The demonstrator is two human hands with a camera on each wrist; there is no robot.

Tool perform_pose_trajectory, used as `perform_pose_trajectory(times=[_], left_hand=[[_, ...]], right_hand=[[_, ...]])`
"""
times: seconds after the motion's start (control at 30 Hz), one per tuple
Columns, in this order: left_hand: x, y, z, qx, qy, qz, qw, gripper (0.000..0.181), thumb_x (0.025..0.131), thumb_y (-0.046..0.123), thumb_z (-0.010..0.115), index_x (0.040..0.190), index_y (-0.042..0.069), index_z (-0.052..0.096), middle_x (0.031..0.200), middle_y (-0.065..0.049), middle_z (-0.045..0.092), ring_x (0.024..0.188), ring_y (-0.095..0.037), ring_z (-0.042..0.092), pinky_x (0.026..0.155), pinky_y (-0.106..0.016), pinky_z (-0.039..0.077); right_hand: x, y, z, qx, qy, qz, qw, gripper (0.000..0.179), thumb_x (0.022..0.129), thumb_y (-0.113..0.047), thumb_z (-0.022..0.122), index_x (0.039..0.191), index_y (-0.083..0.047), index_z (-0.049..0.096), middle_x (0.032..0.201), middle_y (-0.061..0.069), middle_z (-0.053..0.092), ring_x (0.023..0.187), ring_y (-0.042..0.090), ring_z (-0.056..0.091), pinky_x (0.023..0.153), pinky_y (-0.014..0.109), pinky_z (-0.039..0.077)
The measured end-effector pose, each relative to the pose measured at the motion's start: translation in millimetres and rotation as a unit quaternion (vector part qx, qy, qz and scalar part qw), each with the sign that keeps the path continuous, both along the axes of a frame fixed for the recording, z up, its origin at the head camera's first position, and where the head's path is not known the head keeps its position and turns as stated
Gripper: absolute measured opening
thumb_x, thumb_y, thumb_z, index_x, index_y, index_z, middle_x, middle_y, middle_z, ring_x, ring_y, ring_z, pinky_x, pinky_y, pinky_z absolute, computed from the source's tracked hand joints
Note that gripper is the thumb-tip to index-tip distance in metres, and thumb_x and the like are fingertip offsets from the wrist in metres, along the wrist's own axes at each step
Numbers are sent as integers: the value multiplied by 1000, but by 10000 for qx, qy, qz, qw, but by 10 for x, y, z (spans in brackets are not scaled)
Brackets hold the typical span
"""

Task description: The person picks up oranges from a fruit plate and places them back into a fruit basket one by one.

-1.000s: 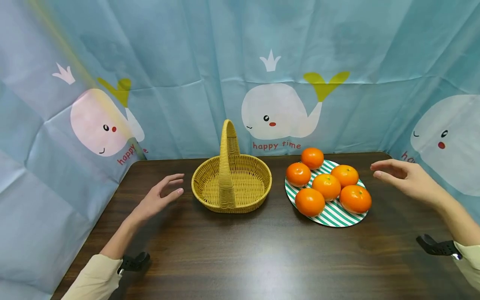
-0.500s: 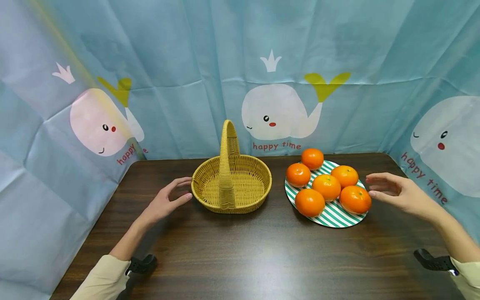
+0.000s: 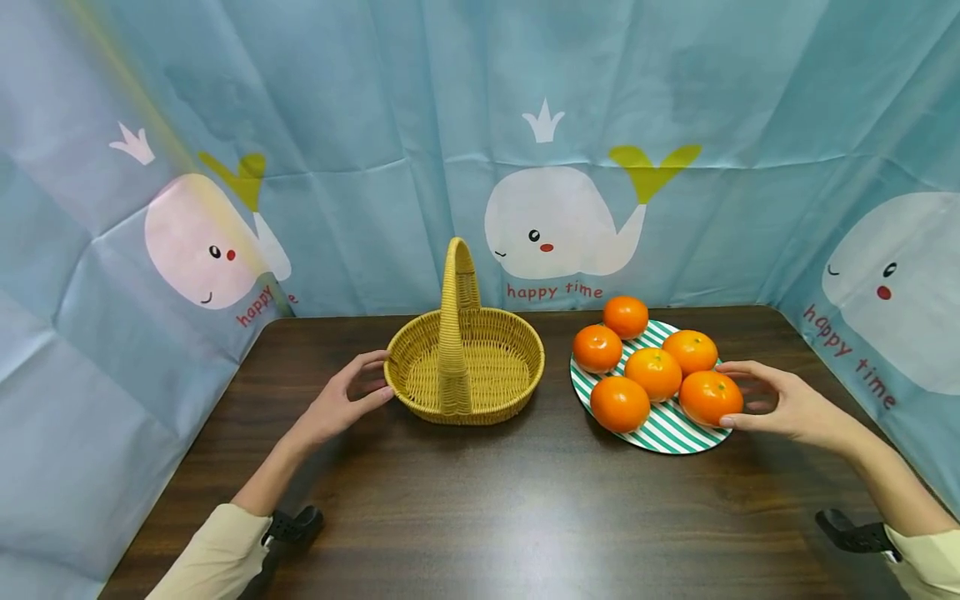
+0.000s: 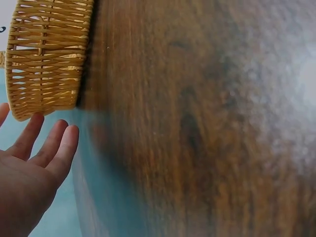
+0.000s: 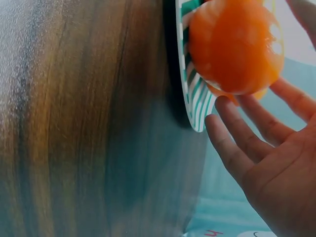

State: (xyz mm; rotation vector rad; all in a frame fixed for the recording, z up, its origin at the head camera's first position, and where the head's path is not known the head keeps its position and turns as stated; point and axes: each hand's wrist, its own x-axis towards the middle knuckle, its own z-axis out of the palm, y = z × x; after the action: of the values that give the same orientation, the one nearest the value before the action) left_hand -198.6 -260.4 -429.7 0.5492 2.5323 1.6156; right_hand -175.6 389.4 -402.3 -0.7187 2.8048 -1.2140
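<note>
A yellow wicker basket [image 3: 498, 367] with a tall arched handle stands on the table, with only its woven bottom showing inside. My left hand [image 3: 341, 404] is at its left rim, fingers extended, fingertips at or touching the wicker side [image 4: 47, 74]. To the right, several mandarins lie on a round green-and-white striped plate [image 3: 667, 433]. My right hand [image 3: 795, 408] reaches to the mandarin [image 3: 710, 398] nearest it, thumb at its front and fingers behind. In the right wrist view this mandarin [image 5: 237, 47] sits just beyond the loosely spread fingers; firm contact cannot be made out.
The dark wooden table [image 3: 480, 517] extends in front of the basket and plate. A light-blue curtain [image 3: 360, 233] printed with whales hangs along the back and both sides. Another mandarin [image 3: 625, 317] lies at the plate's far edge, beside the back of the table.
My left hand has moved right and slightly down to the basket's rim. My right hand has moved left and down to the nearest mandarin. Basket, plate and fruit stay in place.
</note>
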Motion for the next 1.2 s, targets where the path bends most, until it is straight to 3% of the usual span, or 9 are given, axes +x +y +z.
perform_pose_trajectory(times=[0.3, 0.53, 0.8, 1.03, 1.2], left_hand=[[-26, 9, -34, -41, 213, 10, 9998, 60, 98, 15, 71, 150, 5, 44, 150, -21, 44, 128, -40, 53, 95, -44, 53], [-62, 12, -57, 30, 266, 69, 9996, 56, 99, 16, 70, 148, 3, 46, 147, -23, 46, 124, -42, 56, 91, -35, 55], [-65, -17, -53, 71, 247, 164, 9995, 54, 98, 16, 72, 146, 7, 49, 144, -22, 50, 121, -43, 58, 87, -29, 55], [-82, -25, -59, 58, 234, 124, 9996, 54, 98, 16, 72, 146, 8, 50, 143, -20, 51, 121, -41, 59, 89, -30, 55], [-94, -22, -61, 78, 208, 106, 9997, 54, 98, 16, 72, 146, 7, 49, 143, -20, 51, 121, -41, 59, 89, -31, 55]], right_hand=[[-25, -25, -37, 160, 77, -135, 9998, 65, 79, -2, 88, 135, 3, 55, 126, 24, 57, 97, 3, 63, 74, 24, 58], [11, 28, -6, 60, 186, 23, 9998, 64, 78, 1, 87, 134, 1, 56, 123, 17, 59, 98, 4, 65, 75, 21, 57], [68, 123, 175, -277, 233, 89, 9993, 62, 82, 8, 81, 137, 2, 54, 125, -2, 60, 104, 4, 65, 81, 18, 55], [51, 116, 366, -344, 210, -390, 9984, 62, 83, 10, 79, 138, -3, 55, 125, -4, 62, 104, 3, 65, 80, 19, 55], [-8, 39, 458, -331, 222, -465, 9981, 62, 84, 7, 80, 140, -6, 55, 127, 2, 61, 105, 5, 64, 82, 18, 54]])
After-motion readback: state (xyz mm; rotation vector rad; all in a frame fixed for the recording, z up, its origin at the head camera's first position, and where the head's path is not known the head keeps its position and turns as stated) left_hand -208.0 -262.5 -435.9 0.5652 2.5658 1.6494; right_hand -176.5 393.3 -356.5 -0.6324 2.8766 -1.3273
